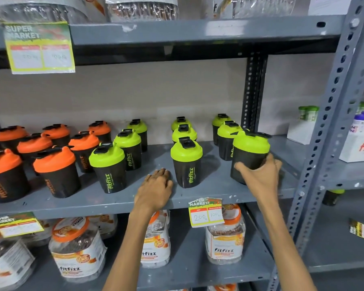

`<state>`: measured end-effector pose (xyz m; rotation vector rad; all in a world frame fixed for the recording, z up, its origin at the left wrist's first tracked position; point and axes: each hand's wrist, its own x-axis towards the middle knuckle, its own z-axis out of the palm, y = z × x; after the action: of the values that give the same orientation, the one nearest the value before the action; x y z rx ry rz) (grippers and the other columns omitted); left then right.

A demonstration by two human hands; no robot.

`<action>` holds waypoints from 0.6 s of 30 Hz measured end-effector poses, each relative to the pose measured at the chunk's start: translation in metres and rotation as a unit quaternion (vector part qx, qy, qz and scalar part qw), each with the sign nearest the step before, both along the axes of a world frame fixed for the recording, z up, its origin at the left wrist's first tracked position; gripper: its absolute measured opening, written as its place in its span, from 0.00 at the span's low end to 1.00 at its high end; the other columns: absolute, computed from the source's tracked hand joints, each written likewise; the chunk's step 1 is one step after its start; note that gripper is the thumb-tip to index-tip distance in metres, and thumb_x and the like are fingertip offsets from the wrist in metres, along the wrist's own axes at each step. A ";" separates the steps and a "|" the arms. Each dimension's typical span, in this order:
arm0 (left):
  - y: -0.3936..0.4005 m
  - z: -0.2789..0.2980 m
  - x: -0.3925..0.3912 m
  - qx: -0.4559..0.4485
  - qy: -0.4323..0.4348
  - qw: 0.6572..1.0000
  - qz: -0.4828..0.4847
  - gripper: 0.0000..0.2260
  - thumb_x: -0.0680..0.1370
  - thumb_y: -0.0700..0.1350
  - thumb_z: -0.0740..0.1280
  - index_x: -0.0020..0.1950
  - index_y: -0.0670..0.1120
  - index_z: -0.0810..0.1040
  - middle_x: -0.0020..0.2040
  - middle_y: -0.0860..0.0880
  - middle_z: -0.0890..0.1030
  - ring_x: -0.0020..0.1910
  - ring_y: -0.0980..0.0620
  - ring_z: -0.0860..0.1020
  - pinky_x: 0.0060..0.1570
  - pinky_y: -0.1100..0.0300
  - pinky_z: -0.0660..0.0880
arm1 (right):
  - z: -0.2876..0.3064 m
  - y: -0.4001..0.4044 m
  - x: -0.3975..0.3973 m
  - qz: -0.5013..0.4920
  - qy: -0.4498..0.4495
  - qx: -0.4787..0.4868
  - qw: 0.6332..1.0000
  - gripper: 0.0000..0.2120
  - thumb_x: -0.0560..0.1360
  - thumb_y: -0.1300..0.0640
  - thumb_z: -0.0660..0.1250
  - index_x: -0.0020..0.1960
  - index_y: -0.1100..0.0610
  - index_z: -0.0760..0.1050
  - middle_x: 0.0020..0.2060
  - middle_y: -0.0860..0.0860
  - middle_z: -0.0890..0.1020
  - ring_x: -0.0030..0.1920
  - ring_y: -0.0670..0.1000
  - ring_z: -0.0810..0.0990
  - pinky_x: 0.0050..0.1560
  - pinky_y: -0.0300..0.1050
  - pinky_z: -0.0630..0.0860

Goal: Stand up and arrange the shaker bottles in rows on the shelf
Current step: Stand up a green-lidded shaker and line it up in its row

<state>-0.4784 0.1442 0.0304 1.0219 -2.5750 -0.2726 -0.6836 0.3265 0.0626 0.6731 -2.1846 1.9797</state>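
Black shaker bottles stand upright in rows on the grey shelf (214,192). Several orange-lidded ones (57,171) fill the left side. Green-lidded ones stand in three rows further right, one front bottle (108,166) left of centre and another (187,162) in the middle. My right hand (261,175) is wrapped around the lower body of the front right green-lidded bottle (250,150), which stands slightly tilted. My left hand (156,190) lies flat on the shelf near its front edge, between the two middle rows, fingers together and holding nothing.
A slotted grey upright (324,131) borders the shelf on the right. A yellow price tag (206,213) hangs from the front edge. Clear jars with orange lids (76,246) fill the shelf below. Another price tag (39,47) hangs from the shelf above.
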 end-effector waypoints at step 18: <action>0.013 0.005 0.005 -0.031 0.062 0.997 0.035 0.18 0.82 0.48 0.55 0.69 0.45 0.72 0.71 0.42 0.75 0.68 0.42 0.74 0.67 0.47 0.70 | -0.025 -0.012 0.037 -0.041 0.083 0.005 0.996 0.47 0.63 0.52 0.81 0.74 0.59 0.60 0.64 0.59 0.68 0.67 0.60 0.69 0.68 0.55 0.70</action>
<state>-0.4733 0.1575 0.0349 1.0368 -2.4165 -0.2302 -0.6463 0.3140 0.0377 0.7097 -2.0917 1.8048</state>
